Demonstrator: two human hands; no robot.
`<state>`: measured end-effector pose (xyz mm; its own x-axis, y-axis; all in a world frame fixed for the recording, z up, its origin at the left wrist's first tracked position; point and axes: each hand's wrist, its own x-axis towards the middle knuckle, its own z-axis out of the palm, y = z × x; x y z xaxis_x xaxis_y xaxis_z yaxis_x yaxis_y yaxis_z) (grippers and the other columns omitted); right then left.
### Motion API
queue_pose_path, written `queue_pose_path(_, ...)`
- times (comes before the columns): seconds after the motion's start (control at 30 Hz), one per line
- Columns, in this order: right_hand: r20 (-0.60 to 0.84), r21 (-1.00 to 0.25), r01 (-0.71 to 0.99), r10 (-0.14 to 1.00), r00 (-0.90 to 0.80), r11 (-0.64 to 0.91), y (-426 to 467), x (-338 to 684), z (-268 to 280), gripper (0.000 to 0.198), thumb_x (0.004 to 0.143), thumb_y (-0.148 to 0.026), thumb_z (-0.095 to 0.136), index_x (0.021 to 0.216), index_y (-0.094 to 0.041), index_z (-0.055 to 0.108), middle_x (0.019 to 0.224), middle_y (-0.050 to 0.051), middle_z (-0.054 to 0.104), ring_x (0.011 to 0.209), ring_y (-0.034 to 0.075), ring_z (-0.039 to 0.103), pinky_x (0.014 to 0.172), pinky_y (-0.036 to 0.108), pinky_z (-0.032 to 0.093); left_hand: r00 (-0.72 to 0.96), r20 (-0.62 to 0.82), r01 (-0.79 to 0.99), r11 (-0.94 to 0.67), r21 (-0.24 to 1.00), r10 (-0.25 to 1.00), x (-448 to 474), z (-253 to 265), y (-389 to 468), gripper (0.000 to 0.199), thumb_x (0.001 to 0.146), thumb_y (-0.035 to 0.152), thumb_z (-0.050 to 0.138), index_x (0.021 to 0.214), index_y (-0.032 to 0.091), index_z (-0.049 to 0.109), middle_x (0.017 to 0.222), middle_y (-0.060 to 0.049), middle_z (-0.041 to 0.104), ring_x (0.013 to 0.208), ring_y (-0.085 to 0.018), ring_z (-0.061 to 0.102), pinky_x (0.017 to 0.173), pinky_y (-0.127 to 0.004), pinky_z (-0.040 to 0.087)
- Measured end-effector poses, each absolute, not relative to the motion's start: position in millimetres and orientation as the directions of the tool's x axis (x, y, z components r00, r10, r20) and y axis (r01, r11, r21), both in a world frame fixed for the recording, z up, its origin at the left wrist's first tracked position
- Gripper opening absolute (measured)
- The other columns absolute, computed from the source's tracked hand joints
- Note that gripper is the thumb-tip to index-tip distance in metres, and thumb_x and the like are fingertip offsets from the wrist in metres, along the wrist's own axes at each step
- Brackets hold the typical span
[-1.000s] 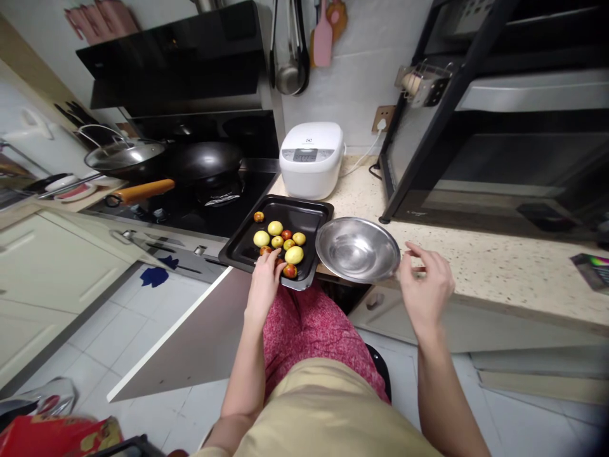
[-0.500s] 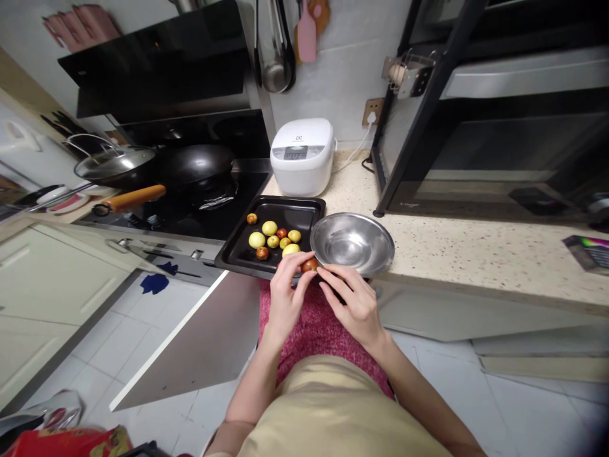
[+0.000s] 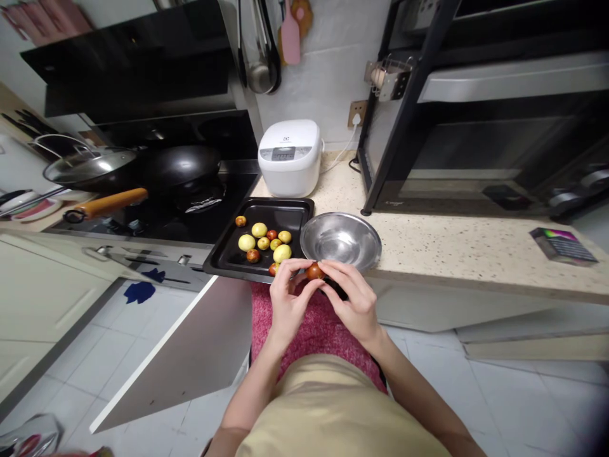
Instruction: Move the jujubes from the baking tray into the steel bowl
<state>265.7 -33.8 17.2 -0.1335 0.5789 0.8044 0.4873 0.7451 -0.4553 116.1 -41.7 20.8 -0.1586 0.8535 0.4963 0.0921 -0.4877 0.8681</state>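
Between the fingertips of both hands is a red-brown jujube (image 3: 314, 271), just in front of the steel bowl's near rim. My left hand (image 3: 291, 293) pinches it from the left, and my right hand (image 3: 351, 297) closes on it from the right. The black baking tray (image 3: 223, 254) lies to the left on the counter, with several yellow-green and brown jujubes (image 3: 246, 242) spread in it. One reddish jujube (image 3: 274, 269) sits close to my left fingers, partly covered. The steel bowl (image 3: 333, 238) touches or nearly touches the tray's right side; no fruit shows inside it.
A white rice cooker (image 3: 291, 158) stands behind the tray. To the left is a stove with a black wok (image 3: 183, 162) and a lidded pan (image 3: 90, 168). An oven (image 3: 495, 139) fills the right. Below the counter, a cabinet door (image 3: 190, 355) hangs open at my left.
Both hands now hold the jujube a little nearer my body, with more of it showing between the fingers. The camera has turned slightly right, shifting the scene left.
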Motion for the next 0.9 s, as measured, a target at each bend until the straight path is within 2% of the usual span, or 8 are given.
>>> queue_pose_path(0.17,0.8,-0.413,0.481,0.56,-0.214,0.773,-29.2,268.5,17.4,0.054,0.098,-0.011,0.056,0.148,-0.031,0.057,0.13,0.008,0.072,0.118,0.023,0.071,0.104,0.039,0.061,-0.12,0.571,0.168,-0.55,0.818,0.812,113.7,21.7,-41.5,0.021,0.088,0.026,0.081,0.106,0.021,0.072,0.112,-0.009,0.07,0.111,-0.024,0.07,0.098,-0.04,0.061)
queue_pose_path(0.43,0.811,-0.405,0.487,0.55,-0.2,0.774,-28.7,265.4,14.6,0.055,0.097,-0.009,0.057,0.147,-0.031,0.057,0.13,0.008,0.071,0.119,0.023,0.071,0.105,0.04,0.06,-0.093,0.51,0.105,-0.501,0.859,0.855,115.3,21.6,-41.6,0.024,0.089,0.024,0.079,0.112,0.022,0.07,0.118,-0.01,0.068,0.114,-0.022,0.069,0.094,-0.034,0.064)
queue_pose_path(0.63,0.826,-0.346,0.493,0.508,-0.243,0.798,-26.2,264.1,13.3,0.056,0.096,-0.006,0.057,0.148,-0.027,0.055,0.132,0.011,0.07,0.12,0.023,0.07,0.104,0.04,0.06,-0.104,0.565,0.064,-0.562,0.825,0.818,109.4,18.0,-39.9,0.024,0.087,0.017,0.081,0.109,0.022,0.075,0.119,-0.009,0.071,0.114,-0.022,0.071,0.094,-0.034,0.064)
queue_pose_path(0.77,0.847,-0.329,0.481,0.479,-0.23,0.813,-24.6,262.9,12.5,0.053,0.095,-0.007,0.059,0.145,-0.025,0.055,0.129,0.013,0.071,0.117,0.024,0.071,0.1,0.041,0.061,-0.049,0.649,0.161,-0.635,0.755,0.759,108.6,15.8,-38.3,0.028,0.091,0.014,0.076,0.117,0.023,0.076,0.122,-0.009,0.074,0.116,-0.023,0.072,0.1,-0.039,0.062)
queue_pose_path(0.9,0.839,-0.379,0.482,0.513,-0.181,0.79,-18.1,266.2,15.9,0.045,0.094,-0.008,0.062,0.135,-0.024,0.058,0.126,0.012,0.072,0.115,0.024,0.071,0.098,0.042,0.061,0.005,0.722,0.312,-0.687,0.656,0.692,111.1,17.2,-37.2,0.035,0.095,0.012,0.069,0.127,0.025,0.071,0.133,-0.01,0.07,0.125,-0.024,0.067,0.108,-0.043,0.057)
